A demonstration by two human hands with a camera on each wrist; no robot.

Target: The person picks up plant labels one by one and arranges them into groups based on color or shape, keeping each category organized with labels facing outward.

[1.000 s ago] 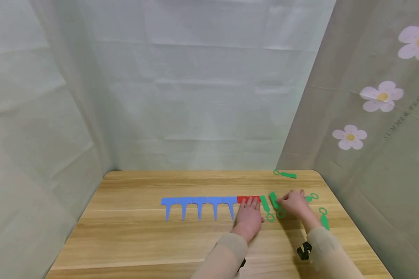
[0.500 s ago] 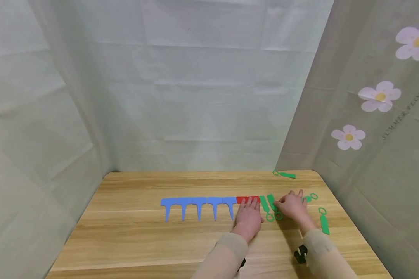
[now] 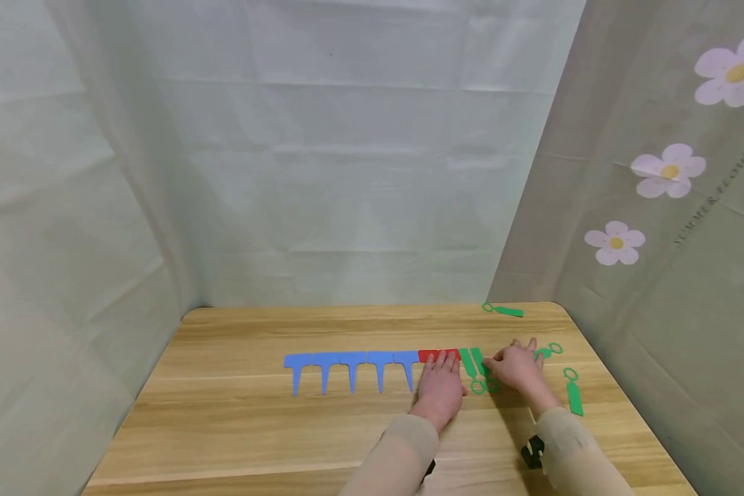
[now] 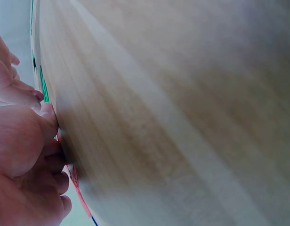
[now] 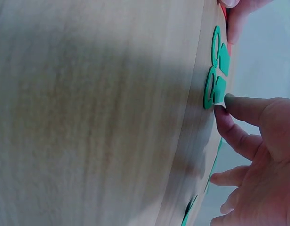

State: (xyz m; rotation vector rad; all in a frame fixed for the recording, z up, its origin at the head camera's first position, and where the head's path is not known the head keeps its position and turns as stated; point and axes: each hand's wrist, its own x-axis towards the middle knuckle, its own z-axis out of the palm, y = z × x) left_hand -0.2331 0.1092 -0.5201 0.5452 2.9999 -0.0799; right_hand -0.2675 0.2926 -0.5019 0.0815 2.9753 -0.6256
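My left hand (image 3: 440, 389) lies with its fingers extended over the red pieces (image 3: 429, 355), hiding their lower parts. Left of them runs a row of several blue T-shaped plant labels (image 3: 353, 359), stems toward me. Against the red end lies a green tag with a ring (image 3: 468, 362), its ring toward me. Just right of it, my right hand (image 3: 518, 366) pinches the edge of a second green ring tag (image 3: 478, 357) between thumb and index finger. In the right wrist view this pinched tag (image 5: 220, 89) lies flat on the table, its ring beside the first tag's.
More green ring tags lie around: one at the back edge (image 3: 508, 311), one partly behind my right hand (image 3: 543, 353), one at the right (image 3: 574, 397). The wooden table (image 3: 235, 427) is bounded by pale hanging cloth (image 3: 359, 172) behind and at the sides.
My right hand has slid the second green ring tag leftward, closing most of the gap to the first and turning it nearly parallel. The left hand stays on the red pieces.
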